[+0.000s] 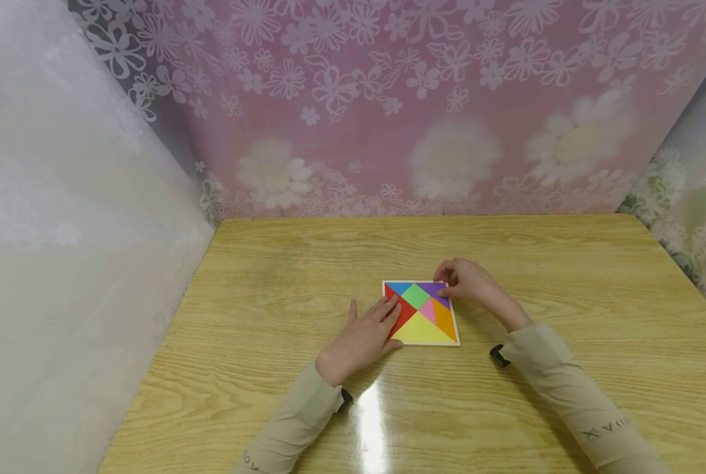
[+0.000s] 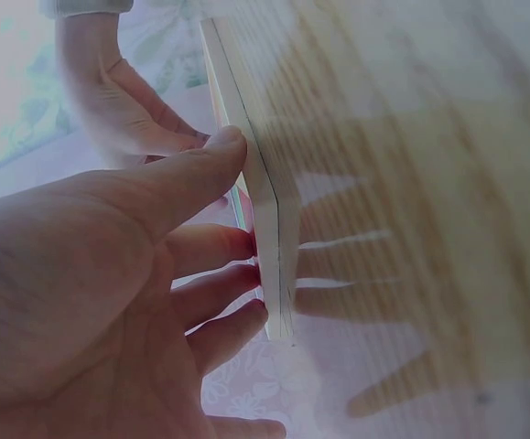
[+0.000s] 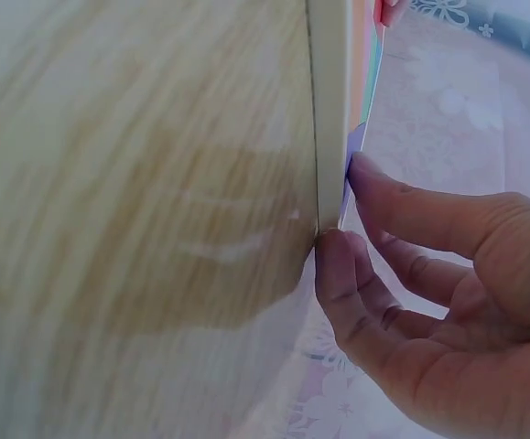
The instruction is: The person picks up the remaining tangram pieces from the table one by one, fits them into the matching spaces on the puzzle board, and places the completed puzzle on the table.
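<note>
A square tangram tray (image 1: 456,326) lies flat on the wooden table (image 1: 270,296), filled with coloured pieces: red (image 1: 401,315), yellow (image 1: 420,332), orange (image 1: 444,317), green (image 1: 415,295), blue (image 1: 397,288). My left hand (image 1: 376,309) lies flat, straight fingers resting on the red piece at the tray's left edge (image 2: 265,210). My right hand (image 1: 443,283) is curled at the far right corner. There its forefinger and thumb (image 3: 345,206) pinch the purple piece (image 3: 354,146), which stands slightly proud of the tray's rim (image 3: 330,110).
Flowered pink curtains (image 1: 388,99) close off the table at the back, and pale ones hang at both sides. Bare tabletop surrounds the tray. A bright glare patch (image 1: 370,421) lies near the front edge between my sleeves.
</note>
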`<state>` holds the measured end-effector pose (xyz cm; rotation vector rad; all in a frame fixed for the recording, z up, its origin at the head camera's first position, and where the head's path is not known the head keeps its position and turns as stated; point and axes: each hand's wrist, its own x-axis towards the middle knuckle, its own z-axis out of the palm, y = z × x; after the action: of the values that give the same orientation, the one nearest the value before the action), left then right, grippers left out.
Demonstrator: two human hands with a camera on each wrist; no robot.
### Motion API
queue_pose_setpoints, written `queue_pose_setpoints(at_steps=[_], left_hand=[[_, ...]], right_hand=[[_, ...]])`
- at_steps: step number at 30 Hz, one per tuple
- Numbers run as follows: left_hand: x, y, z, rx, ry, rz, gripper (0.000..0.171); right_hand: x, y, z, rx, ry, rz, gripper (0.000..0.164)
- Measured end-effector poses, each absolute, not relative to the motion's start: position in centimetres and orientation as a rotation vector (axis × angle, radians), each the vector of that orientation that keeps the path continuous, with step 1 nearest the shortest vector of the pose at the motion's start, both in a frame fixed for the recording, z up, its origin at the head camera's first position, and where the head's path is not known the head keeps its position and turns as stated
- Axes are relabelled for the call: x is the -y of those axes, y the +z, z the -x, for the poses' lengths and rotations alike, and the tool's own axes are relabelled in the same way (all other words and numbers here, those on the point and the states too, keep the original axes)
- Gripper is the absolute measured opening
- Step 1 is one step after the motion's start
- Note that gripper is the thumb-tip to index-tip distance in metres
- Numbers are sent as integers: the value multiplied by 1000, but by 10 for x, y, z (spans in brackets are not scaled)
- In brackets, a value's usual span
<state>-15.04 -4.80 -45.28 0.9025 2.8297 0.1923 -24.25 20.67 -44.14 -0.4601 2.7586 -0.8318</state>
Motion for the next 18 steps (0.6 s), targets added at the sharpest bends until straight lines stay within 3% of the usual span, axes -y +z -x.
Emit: queue_pose_setpoints(at_steps=[18], left_hand=[[54,-454,157,-2814,347,-892,75]], right_hand=[[-211,-437,221,-2979,-831,482,19]])
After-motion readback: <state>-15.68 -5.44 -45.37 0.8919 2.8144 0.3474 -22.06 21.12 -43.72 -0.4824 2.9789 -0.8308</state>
